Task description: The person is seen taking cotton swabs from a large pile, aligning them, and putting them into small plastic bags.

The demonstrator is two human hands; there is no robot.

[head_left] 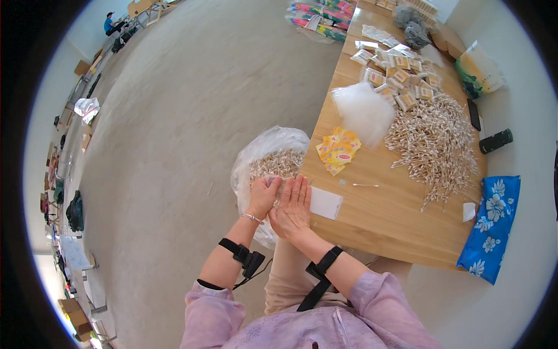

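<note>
My left hand (pixel 263 196) and my right hand (pixel 292 206) are pressed together at the near left corner of the wooden table (pixel 383 215), with a small bunch of cotton swabs (pixel 278 192) held between them. The hands hover over a large clear plastic bag (pixel 256 154) full of swabs, standing on the floor beside the table. A small white packet (pixel 325 203) lies on the table just right of my right hand. One loose swab (pixel 364 185) lies a little farther right.
A big heap of swabs (pixel 436 139), yellow printed labels (pixel 339 150), a stack of clear bags (pixel 363 109) and several filled packets (pixel 395 72) lie on the table. A blue flowered cloth (pixel 491 227) hangs at the right. A person sits far off at top left (pixel 109 22).
</note>
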